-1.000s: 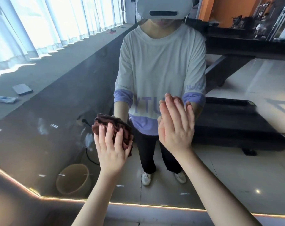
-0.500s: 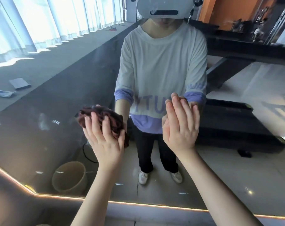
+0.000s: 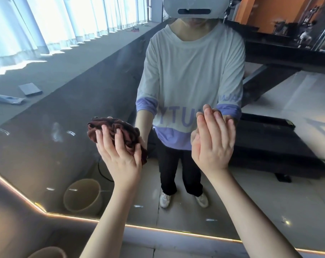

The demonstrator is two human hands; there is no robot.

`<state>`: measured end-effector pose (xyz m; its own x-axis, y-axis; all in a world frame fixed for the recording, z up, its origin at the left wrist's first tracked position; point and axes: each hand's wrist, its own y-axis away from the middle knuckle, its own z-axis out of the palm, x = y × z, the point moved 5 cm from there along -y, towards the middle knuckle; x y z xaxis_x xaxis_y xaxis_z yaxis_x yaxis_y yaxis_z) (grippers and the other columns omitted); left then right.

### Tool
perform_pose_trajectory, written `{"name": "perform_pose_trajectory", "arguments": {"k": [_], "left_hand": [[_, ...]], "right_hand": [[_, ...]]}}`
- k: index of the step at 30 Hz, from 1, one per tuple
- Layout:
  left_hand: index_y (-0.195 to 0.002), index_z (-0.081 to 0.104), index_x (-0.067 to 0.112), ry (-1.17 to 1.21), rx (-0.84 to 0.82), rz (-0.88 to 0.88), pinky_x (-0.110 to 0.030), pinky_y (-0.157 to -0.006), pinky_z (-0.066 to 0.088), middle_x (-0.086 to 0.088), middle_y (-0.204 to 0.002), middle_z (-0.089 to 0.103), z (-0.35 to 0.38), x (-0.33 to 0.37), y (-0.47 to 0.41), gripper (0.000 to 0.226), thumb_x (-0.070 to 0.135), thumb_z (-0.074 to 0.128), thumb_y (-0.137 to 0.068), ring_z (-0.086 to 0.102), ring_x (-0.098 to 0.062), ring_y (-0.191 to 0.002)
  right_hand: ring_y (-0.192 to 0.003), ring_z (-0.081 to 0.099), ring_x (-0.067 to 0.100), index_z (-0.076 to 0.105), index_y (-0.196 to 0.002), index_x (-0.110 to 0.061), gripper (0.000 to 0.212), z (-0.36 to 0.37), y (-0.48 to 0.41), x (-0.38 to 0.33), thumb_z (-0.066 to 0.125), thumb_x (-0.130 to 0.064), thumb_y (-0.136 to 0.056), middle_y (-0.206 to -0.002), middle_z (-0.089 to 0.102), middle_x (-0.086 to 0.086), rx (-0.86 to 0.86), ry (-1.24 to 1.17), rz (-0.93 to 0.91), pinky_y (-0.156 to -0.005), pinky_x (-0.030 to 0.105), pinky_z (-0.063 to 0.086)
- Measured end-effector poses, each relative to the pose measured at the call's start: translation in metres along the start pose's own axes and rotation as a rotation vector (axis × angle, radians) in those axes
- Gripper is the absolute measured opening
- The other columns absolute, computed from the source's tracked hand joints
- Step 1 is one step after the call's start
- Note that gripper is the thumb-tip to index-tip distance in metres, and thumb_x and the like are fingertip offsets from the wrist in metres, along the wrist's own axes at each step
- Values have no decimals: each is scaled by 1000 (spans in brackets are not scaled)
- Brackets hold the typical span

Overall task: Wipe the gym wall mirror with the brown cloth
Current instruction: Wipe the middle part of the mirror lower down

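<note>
The wall mirror [image 3: 46,146] fills most of the view, with a lit strip along its lower edge. My left hand [image 3: 119,155] presses a bunched brown cloth [image 3: 113,130] flat against the glass, left of the person's reflection. My right hand [image 3: 213,142] rests open on the mirror to the right, fingers together and pointing up, holding nothing. The reflection shows a person in a white and purple shirt with a headset, both arms reaching to the glass.
A beige bucket [image 3: 83,197] shows in the reflection at the lower left, and the rim of the real bucket [image 3: 46,253] sits at the bottom edge. Black gym equipment [image 3: 269,146] is reflected at the right. Curtained windows line the far left.
My left hand slid the cloth leftward and slightly up across the glass, then stayed near that spot. My right hand has stayed flat on the mirror.
</note>
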<state>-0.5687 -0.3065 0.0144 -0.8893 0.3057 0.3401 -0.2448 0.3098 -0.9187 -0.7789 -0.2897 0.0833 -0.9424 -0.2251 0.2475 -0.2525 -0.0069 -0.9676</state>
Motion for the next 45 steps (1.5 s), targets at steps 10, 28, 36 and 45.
{"name": "perform_pose_trajectory", "arguments": {"k": [10,28,36,45], "left_hand": [[-141,27,9,-50,-95,-4,-63,-112,27,-25,-149,21,-5,-15,16,48,36,39,-103,22,-47,-138],[-143,24,14,23,19,-21,-44,-124,11,-17,-153,19,-12,-47,2,45,31,39,-103,20,-44,-140],[-140,26,15,6,-21,109,-49,-121,15,-13,-151,16,-7,-69,38,42,33,39,-104,17,-33,-145],[-139,27,13,35,-34,217,-52,-120,16,-14,-151,17,-8,-69,21,44,34,42,-104,19,-38,-140]], "right_hand": [[-134,42,23,56,-130,-9,42,1,8,-5,43,-8,-91,-138,52,6,-53,-125,-178,-115,44,31],[-130,43,24,59,-120,-8,33,0,5,-8,45,-7,-91,-132,54,9,-60,-142,-167,-118,42,25],[-129,44,21,60,-118,-11,29,13,-16,-76,40,-10,-96,-130,55,6,-35,-332,-140,-120,39,20],[-133,40,22,59,-121,-11,31,33,-15,-102,41,-8,-95,-135,53,5,-94,-305,-131,-119,43,22]]}}
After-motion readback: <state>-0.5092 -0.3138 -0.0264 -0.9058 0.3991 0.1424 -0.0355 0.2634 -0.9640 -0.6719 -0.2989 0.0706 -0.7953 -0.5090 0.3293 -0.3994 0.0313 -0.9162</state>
